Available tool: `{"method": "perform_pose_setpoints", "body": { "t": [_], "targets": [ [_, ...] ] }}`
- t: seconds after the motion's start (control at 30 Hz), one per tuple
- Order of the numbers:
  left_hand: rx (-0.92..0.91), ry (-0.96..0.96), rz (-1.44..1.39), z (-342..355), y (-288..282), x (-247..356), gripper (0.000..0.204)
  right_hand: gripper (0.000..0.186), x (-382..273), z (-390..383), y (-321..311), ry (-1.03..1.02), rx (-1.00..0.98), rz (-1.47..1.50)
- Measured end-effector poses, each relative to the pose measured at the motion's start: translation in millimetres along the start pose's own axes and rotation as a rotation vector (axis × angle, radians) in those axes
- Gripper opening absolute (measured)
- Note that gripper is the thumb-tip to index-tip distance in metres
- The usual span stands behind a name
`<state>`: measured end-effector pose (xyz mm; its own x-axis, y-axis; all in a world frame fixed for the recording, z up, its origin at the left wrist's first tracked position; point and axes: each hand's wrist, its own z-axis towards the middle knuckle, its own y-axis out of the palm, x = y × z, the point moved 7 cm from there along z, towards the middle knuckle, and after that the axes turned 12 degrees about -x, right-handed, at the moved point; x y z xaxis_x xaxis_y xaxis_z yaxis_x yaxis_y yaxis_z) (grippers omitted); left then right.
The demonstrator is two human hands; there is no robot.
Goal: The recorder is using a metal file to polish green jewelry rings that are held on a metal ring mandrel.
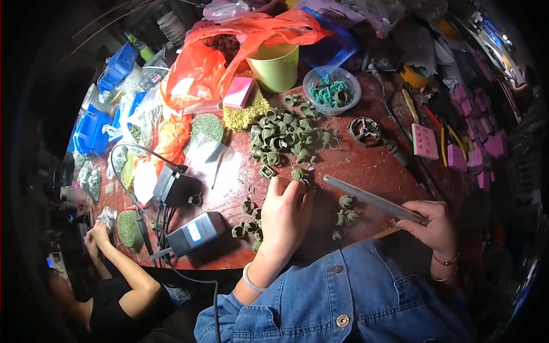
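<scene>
My left hand (284, 214) rests on the reddish-brown table (354, 163), fingertips pinching a small green wax ring (298, 174) at the near edge of a heap of green wax rings (284, 137). My right hand (432, 223) grips the near end of a long grey metal file (372, 199) that slants up to the left toward the left hand. Loose green rings (345, 210) lie between the two hands and more loose rings (247, 220) lie left of the left wrist.
A clear bowl of teal rings (331, 90), a green cup (275, 67), an orange plastic bag (211, 57), pink blocks (239, 91) and two grey power adapters (193, 231) crowd the table. Another person's arms (117, 260) work at the lower left. Pliers and tools (443, 143) lie right.
</scene>
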<state>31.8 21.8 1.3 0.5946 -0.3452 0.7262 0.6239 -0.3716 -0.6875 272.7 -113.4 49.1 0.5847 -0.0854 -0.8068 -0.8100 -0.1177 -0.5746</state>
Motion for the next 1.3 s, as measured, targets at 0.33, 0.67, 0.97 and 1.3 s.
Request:
{"method": "perform_pose_setpoints", "body": {
  "t": [0.33,0.67,0.97,1.3],
  "targets": [
    [-0.026,-0.194,-1.504,-7,17,-24,0.012,0.028,5,1,2,0.091,0.015,0.086],
    [-0.083,-0.052,-1.570,-9,11,-18,0.015,0.029,-10,6,6,-0.029,-0.013,0.048],
    [-0.263,0.067,-1.591,-10,19,6,0.046,0.029,-46,20,12,-0.123,-0.015,-0.057],
    [-0.521,0.003,-1.394,-21,41,30,0.055,0.030,-79,37,33,-0.285,-0.018,-0.305]
  ]
}}
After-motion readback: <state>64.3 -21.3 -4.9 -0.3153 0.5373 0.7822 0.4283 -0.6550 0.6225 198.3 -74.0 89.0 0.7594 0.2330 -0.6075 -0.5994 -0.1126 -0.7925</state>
